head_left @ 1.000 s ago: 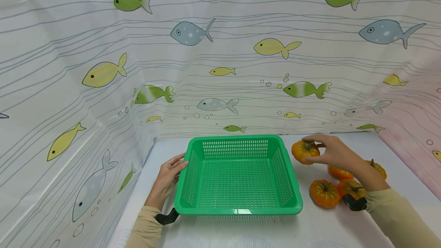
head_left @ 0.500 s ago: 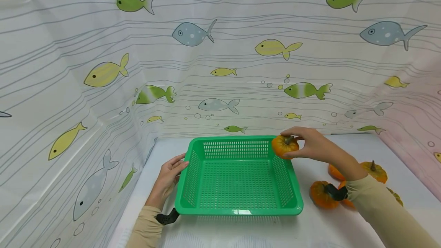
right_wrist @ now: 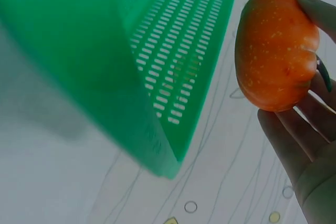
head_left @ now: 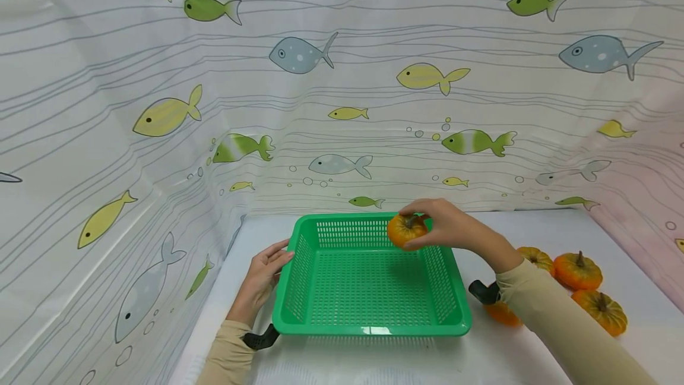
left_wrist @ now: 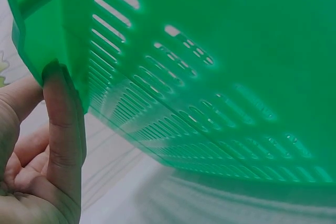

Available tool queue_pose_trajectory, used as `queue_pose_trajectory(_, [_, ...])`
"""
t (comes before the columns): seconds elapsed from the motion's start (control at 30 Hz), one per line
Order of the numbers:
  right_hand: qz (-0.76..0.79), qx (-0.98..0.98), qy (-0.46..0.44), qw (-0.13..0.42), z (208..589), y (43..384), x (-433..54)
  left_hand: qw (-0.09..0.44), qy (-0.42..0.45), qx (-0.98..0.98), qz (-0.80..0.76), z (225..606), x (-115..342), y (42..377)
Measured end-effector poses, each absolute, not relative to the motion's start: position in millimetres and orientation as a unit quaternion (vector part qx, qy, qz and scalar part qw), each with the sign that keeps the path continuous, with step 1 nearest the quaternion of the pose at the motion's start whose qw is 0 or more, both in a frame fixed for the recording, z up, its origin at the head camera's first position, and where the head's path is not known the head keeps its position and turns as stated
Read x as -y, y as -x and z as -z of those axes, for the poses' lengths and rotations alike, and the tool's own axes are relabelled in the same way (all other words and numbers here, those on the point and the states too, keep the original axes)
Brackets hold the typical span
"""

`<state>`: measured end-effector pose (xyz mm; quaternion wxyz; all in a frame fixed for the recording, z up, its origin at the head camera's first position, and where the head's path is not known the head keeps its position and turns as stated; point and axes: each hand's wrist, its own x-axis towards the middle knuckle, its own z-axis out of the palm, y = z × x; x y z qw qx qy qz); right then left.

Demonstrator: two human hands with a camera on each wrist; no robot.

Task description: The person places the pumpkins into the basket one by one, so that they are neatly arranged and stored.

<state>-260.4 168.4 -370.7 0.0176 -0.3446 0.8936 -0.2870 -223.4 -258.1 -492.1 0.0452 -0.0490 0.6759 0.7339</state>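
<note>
Pinching a pumpkin (head_left: 403, 232), right hand (head_left: 446, 224) overhangs basket (head_left: 369, 330).

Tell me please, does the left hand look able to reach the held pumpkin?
Likely yes, once the left hand releases the green basket: the pumpkin has its left side uncovered by the right hand.

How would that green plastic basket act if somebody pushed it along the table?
The green plastic basket would probably slide rather than tip, being wide and low. It's likely light for its size, since the walls are thin and slotted. They might flex a little, though the thicker rim should help keep its shape.
</note>
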Motion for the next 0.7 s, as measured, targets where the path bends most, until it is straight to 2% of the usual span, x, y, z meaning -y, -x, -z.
queue_pose_trajectory(0.3, [0.279, -0.884, 0.375, 0.024, 376, 264, -136, 0.047, 0.047, -0.676, -0.734, 493, 258, 223])
queue_pose_trajectory(0.7, [0.268, -0.877, 0.394, 0.065, 402, 279, -90, 0.048, 0.05, -0.672, -0.737, 493, 259, 223])
